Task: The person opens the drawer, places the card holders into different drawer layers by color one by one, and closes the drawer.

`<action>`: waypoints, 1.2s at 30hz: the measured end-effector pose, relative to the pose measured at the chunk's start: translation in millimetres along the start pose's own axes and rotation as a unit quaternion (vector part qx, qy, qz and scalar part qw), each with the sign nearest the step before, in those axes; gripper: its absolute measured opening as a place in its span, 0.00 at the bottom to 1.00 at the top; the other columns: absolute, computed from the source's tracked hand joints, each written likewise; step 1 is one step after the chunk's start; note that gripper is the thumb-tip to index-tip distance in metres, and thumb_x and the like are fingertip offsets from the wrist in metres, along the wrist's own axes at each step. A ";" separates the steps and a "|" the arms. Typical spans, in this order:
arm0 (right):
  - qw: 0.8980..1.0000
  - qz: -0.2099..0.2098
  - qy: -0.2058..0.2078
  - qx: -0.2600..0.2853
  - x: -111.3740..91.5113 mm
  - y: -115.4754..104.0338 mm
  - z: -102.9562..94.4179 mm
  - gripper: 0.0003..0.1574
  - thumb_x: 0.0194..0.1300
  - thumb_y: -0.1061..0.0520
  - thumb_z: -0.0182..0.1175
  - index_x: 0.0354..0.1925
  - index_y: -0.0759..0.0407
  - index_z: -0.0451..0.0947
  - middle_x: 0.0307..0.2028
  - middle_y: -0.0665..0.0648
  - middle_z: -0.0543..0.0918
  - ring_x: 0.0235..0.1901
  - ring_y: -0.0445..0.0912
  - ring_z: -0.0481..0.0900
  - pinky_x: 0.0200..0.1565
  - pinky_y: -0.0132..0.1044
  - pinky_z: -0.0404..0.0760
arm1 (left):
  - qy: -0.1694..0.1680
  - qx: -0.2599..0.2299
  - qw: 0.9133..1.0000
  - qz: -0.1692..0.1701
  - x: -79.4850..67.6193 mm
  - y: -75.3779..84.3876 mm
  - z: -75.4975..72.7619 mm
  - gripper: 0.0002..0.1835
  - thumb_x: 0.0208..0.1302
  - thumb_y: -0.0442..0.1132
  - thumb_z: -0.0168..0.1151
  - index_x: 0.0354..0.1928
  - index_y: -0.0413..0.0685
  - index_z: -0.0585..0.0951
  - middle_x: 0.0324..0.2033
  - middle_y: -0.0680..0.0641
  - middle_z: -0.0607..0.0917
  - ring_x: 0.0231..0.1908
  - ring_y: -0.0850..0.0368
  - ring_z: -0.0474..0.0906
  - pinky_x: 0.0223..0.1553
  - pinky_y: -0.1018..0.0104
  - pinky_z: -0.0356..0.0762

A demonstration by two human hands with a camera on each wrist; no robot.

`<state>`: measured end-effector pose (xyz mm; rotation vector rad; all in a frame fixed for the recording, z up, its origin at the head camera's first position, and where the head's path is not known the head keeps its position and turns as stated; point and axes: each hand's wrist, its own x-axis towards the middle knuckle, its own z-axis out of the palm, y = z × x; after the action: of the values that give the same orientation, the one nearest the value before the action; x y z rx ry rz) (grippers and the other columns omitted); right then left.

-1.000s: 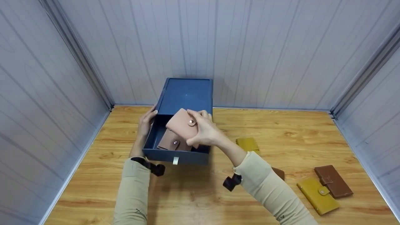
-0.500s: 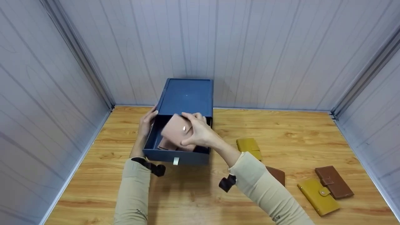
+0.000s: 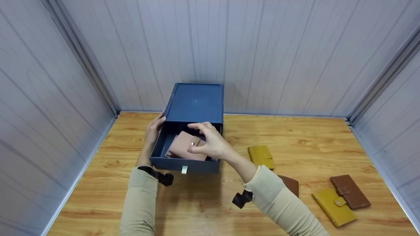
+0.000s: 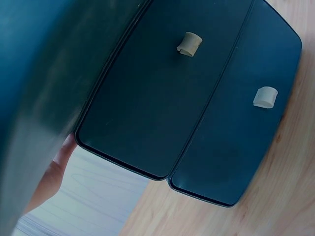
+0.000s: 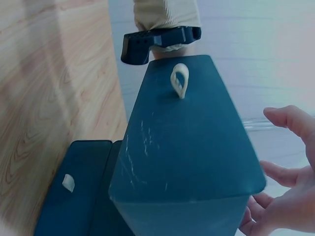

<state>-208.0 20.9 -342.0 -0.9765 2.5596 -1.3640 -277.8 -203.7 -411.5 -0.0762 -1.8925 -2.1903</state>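
A blue drawer unit stands near the back wall with its top drawer pulled out. My left hand rests along the unit's left side, fingers extended and thumb at the front edge. Inside the drawer a light pink snap wallet lies tilted over a darker pink wallet, which is mostly covered. My right hand is over the drawer's right side, thumb and fingers spread apart. Its thumb overlaps the light pink wallet near the snap. In the right wrist view, the drawer front hides the wallets.
To the right on the wooden table lie a yellow wallet, a brown one partly behind the right sleeve, and another yellow wallet overlapping a brown wallet. Lower drawers with pale pull tabs are closed.
My right hand has lowered the light pink wallet into the drawer onto the darker one and let it go, its fingers now spread. The left hand has stayed at the unit's side.
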 end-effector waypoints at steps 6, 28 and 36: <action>0.997 -0.070 0.013 0.032 -11.3 -4.9 2.6 0.34 0.50 0.61 0.64 0.56 0.65 0.67 0.48 0.64 0.70 0.45 0.56 0.69 0.48 0.48 0.67 | 0.001 -0.017 1.000 -0.011 0.6 0.2 -0.8 0.22 0.63 0.30 0.44 0.60 0.31 0.63 0.59 0.35 0.64 0.58 0.47 0.61 0.56 0.66 0.58; 0.987 -0.081 0.011 0.138 -61.4 -28.5 26.6 0.18 0.53 0.67 0.61 0.44 0.69 0.75 0.35 0.65 0.78 0.33 0.55 0.77 0.33 0.38 0.75 | -0.003 0.008 1.000 0.000 -0.3 -0.5 -1.9 0.22 0.63 0.30 0.44 0.60 0.30 0.63 0.58 0.34 0.65 0.57 0.46 0.63 0.56 0.64 0.59; 0.982 -0.058 0.016 0.179 -73.4 -24.3 38.9 0.16 0.54 0.65 0.61 0.44 0.65 0.76 0.33 0.57 0.79 0.31 0.42 0.76 0.30 0.33 0.75 | -0.009 -0.001 1.000 0.002 -0.7 2.7 -0.8 0.22 0.63 0.29 0.43 0.59 0.28 0.62 0.59 0.34 0.62 0.58 0.46 0.60 0.57 0.64 0.57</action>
<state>-124.0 25.1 -362.4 -1.0521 2.1913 -1.8011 -276.4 -204.7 -409.1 -0.1002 -1.8990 -2.1965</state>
